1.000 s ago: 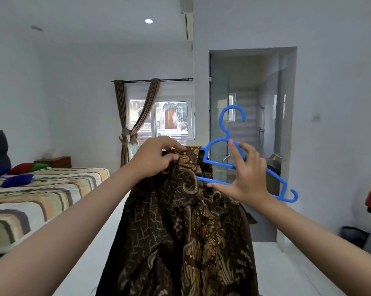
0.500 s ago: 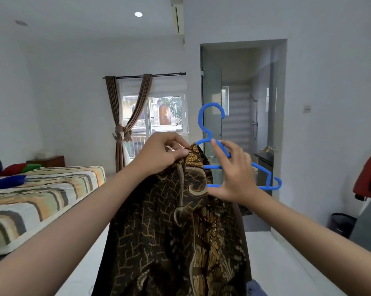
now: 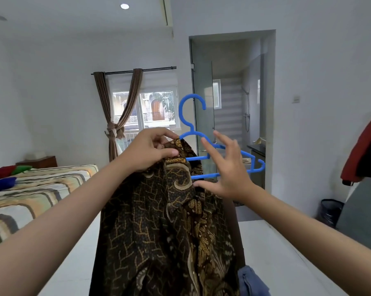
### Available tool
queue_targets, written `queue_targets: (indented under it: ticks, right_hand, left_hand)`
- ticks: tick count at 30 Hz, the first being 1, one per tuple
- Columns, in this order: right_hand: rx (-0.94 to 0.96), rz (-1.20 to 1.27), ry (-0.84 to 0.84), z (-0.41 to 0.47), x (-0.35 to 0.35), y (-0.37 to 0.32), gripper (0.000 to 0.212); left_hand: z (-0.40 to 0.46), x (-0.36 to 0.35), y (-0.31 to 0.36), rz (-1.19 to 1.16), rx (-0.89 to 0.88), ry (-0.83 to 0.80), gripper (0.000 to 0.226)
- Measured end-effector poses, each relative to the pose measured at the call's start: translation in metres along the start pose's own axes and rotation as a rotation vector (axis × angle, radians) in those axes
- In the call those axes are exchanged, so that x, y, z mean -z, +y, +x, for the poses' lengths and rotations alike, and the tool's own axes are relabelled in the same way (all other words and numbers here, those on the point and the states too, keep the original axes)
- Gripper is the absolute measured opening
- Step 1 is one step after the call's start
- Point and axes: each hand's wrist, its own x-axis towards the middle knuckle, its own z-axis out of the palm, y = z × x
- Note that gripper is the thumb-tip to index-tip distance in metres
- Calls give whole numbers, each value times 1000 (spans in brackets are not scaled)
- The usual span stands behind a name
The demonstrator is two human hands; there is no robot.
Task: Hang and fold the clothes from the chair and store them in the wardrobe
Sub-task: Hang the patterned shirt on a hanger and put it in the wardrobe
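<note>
A dark brown batik shirt (image 3: 159, 231) with gold patterning hangs down in front of me at chest height. My left hand (image 3: 150, 152) pinches its collar at the top. A blue plastic hanger (image 3: 180, 110) stands upright just behind the collar, its left shoulder tucked into the shirt and its right shoulder sticking out bare. My right hand (image 3: 229, 174) is in front of the hanger's right half with fingers spread apart; only the thumb touches near the lower bar and the shirt's edge.
A bed (image 3: 31, 195) with a striped cover lies to the left. A bathroom doorway (image 3: 231, 103) opens straight ahead. A red garment (image 3: 363, 154) hangs at the right edge above a dark bin (image 3: 331, 212). Blue denim (image 3: 252, 280) shows at the bottom.
My right hand has let go of the hanger and spread its fingers. The hanger's left shoulder has gone further into the shirt, and the hanger now stands more upright.
</note>
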Motion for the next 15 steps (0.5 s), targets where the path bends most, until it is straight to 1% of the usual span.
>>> queue_targets:
  ticks: [1,3,4,5,6,7,9,11,13,15]
  right_hand:
    - [13,-14,56,-6,0,0,85]
    - [93,-44,205,-21,-3,-4,58]
    - [151,-30,231,-30,-6,-5,44]
    - [211,4,196,-39,-9,-5,32]
    - [245,44,117,-48,-13,-5,25]
    - [241,78,21,-56,-18,-5,24]
    - [165,117,-183,-66,-27,-3,35]
    - [103,120,-340,-70,-35,-1,43]
    - [40,155,-405,-69,-40,-1,44]
    - [-105,306,-370,-67,-38,-4,45]
  left_hand:
    - [1,2,-1,-12,9,9,32]
    - [4,7,-2,-33,28,20,32]
    - [5,10,-2,-40,33,17,32]
    - [6,11,-1,-50,33,10,32]
    - [6,13,0,-62,33,5,32]
    - [7,14,0,-75,35,3,32]
    - [9,16,-1,-88,46,-2,32]
    - [10,19,-3,-89,51,-9,34]
    - [9,21,-6,-106,44,-23,35]
    - [9,24,-10,-137,35,-31,33]
